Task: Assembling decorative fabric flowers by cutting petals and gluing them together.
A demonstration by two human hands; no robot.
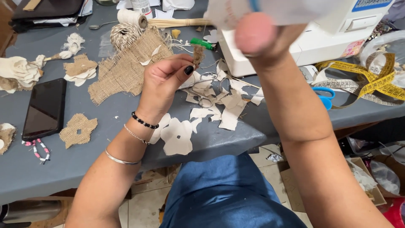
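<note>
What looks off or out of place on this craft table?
White fabric offcuts lie strewn over the grey table, burying small scissors. One flower-shaped cutout lies at the front edge. The right hand is too close to the camera, blurred. The left hand pinches a burlap roll.

left hand (162, 82) pinching burlap roll (197, 55), scraps

I note bare forearms, no sleeves. Left hand (162, 84): dark-polished thumbnail. Below it, toward the elbow, I see a black bead bracelet (144, 122), then a thin chain (136, 135), then a silver bangle (121, 160). Blue garment (223, 194) covers the lap.
</note>
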